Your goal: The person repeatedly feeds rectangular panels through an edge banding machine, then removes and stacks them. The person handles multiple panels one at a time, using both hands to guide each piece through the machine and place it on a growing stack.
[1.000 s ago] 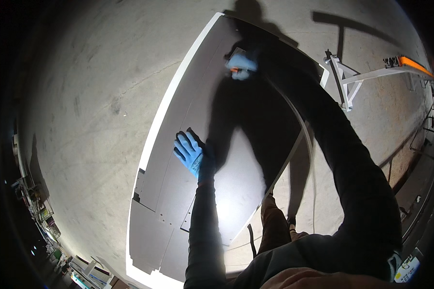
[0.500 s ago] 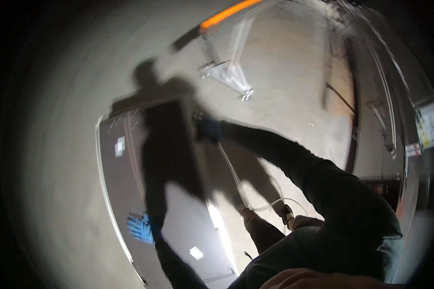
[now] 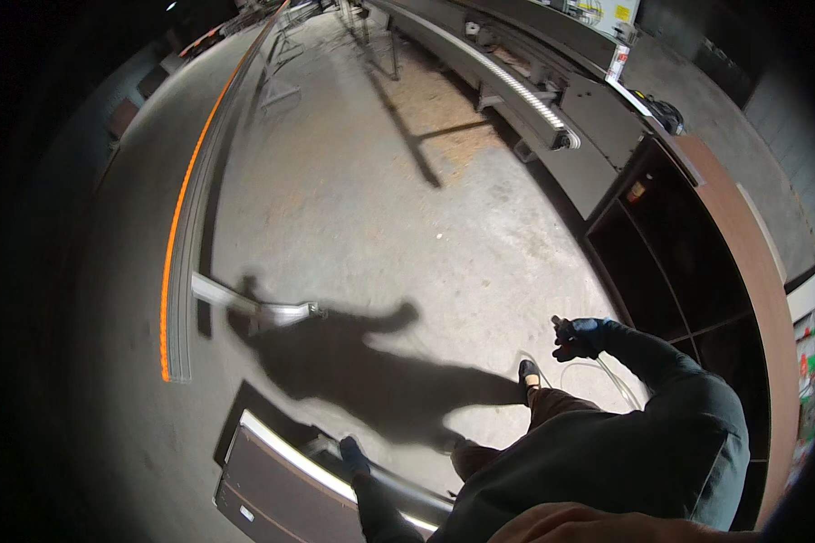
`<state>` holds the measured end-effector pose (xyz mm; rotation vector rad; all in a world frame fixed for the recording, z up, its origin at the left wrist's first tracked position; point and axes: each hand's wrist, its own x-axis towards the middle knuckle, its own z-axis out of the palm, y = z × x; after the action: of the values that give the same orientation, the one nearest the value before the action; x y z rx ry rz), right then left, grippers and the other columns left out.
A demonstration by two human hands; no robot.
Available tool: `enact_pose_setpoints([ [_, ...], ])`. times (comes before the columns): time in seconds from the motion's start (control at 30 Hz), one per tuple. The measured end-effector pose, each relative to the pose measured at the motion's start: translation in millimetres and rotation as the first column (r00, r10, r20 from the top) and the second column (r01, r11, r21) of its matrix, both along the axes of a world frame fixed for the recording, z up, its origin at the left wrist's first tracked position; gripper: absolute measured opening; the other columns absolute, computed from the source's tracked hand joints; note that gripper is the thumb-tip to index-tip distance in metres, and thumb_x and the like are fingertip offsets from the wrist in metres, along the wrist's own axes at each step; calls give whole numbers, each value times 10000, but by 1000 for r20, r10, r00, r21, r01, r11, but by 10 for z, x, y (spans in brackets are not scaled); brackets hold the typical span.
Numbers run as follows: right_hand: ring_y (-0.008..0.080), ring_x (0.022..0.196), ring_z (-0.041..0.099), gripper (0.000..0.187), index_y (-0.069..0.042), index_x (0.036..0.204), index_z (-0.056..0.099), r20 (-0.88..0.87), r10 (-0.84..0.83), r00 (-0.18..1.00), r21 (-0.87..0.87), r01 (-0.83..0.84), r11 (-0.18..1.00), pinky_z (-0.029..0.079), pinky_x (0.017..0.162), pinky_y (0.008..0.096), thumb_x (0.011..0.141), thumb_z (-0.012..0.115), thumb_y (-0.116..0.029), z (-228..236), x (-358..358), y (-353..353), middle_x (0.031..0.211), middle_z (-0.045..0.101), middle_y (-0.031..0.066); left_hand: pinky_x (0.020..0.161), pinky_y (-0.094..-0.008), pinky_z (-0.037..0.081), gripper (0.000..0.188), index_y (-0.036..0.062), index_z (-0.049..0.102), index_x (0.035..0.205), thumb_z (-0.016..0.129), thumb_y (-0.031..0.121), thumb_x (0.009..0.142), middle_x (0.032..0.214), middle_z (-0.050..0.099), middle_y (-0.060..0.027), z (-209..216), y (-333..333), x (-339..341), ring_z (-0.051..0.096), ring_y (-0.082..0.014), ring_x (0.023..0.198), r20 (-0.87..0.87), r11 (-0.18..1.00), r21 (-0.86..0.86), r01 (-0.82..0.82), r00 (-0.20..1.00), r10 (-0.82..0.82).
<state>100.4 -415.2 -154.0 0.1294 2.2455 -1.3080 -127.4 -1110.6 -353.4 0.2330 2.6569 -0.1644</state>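
Note:
Low in the picture my right hand (image 3: 581, 338), in a blue glove, is closed around what looks like an air blow gun (image 3: 560, 326). A pale thin hose (image 3: 618, 380) trails from it past my right arm. My left hand (image 3: 354, 455), gloved in dark blue, is beside the bright long edge of a brown panel (image 3: 285, 489). Shadow hides its fingers, and I cannot tell whether it touches the panel. A small white label (image 3: 246, 513) is stuck on the panel's face.
A long rail with an orange edge (image 3: 186, 199) stands on legs at the left. Up right runs a machine with a roller track (image 3: 507, 77). An open dark cabinet with a brown side (image 3: 743, 262) stands at my right. My shadow (image 3: 371, 366) crosses the concrete floor.
My view has swung to the right, away from the panel. My left hand no longer lies flat on its face. My right hand, with the blow gun, has come away from the panel.

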Motion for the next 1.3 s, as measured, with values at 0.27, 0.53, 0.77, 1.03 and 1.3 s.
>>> enact_pose_setpoints([
  [0.27,228,1144,617,435,23,1135,641,161,-655,738,-146,674,724,441,1036,393,843,764,-276,300,1326,1063,1173,680,160,949,-337,500,342,39,590,1337,518,189,1038,1209,665,-93,1155,4622,-345,622,-224,1090,217,295,947,-130,934,-285],
  [0.53,273,862,726,376,-21,1104,634,-186,-769,612,371,768,522,579,753,357,827,789,-223,763,1666,2110,949,731,158,854,-305,520,365,59,644,1261,645,297,984,1139,669,-26,2084,7446,125,622,-140,996,678,455,735,-503,567,-468],
  [0.77,379,1096,636,415,-25,1215,623,-540,-841,36,282,949,-141,489,952,437,854,715,-209,2023,1187,3546,1161,673,224,871,-367,513,472,45,618,1281,677,365,939,1189,658,-82,2222,9114,0,635,-225,1057,701,552,713,-433,431,-568],
  [1.03,371,1298,541,1249,-84,1593,133,-254,-903,346,826,563,-17,459,1075,435,665,885,-449,2529,601,5626,1354,571,264,1056,-472,439,546,116,542,1400,675,365,933,1440,548,-140,2616,10882,35,535,-348,1306,740,518,656,-548,330,-587],
  [1.3,380,1202,600,923,-39,1386,432,-15,-919,394,746,617,252,495,1003,450,643,889,-344,2422,1023,5624,1290,624,219,1141,-481,325,742,157,432,1492,716,464,880,1545,405,-106,3026,12142,289,377,-317,1433,644,367,748,-553,473,-601],
])
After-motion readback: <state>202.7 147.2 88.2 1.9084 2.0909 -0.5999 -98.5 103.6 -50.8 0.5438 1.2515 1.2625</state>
